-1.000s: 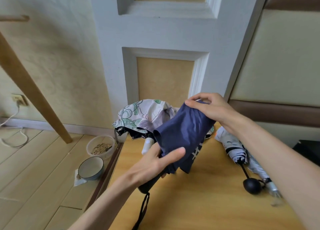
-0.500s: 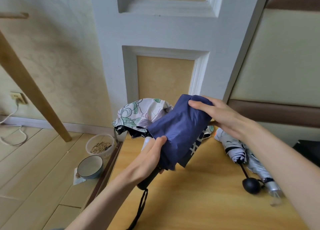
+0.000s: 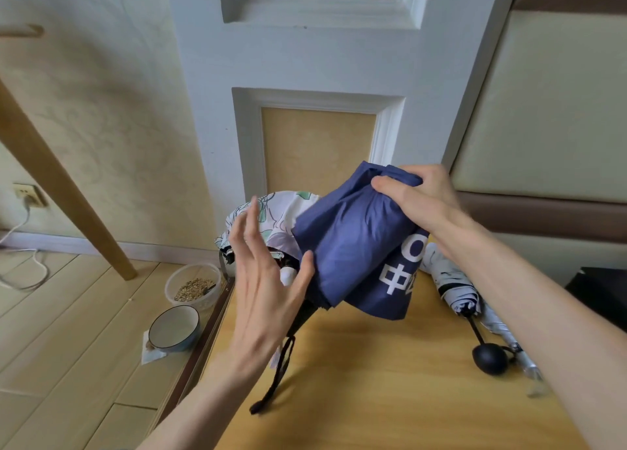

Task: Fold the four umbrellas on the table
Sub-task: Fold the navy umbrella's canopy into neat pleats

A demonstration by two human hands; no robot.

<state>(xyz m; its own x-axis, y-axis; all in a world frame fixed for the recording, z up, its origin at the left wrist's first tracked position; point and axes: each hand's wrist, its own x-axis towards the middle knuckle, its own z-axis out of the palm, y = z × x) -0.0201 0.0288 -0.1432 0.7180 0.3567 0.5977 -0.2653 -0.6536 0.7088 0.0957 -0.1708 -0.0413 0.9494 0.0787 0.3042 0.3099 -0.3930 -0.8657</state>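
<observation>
Right hand (image 3: 419, 200): your fingers are curled over the bunched upper end of the navy umbrella (image 3: 349, 246), thumb on the near side, a firm grip.

Left hand (image 3: 261, 290): spread wide, fingers straight and pointing up, nothing held. Only your thumb tip touches the lower left edge of the navy canopy.

Navy umbrella: held tilted above the table (image 3: 373, 409), gathered but loose, with white printed characters on a hanging flap. Its black handle comes out below the cloth, partly behind your left palm. The black wrist strap (image 3: 276, 378) hangs down to the tabletop.

Floral umbrella (image 3: 288, 205): at the far left corner of the table, behind your left hand, canopy puffed and unfolded.

Grey-white umbrella (image 3: 454, 290): lies on the table's right side beneath your right forearm, its round black knob (image 3: 490, 359) towards you. A silvery bundle (image 3: 509, 343) lies just beside it, too hidden to identify.

Floor, left of the table: a clear tub of grain (image 3: 193, 285) and a blue-rimmed bowl (image 3: 174, 327), close together.
</observation>
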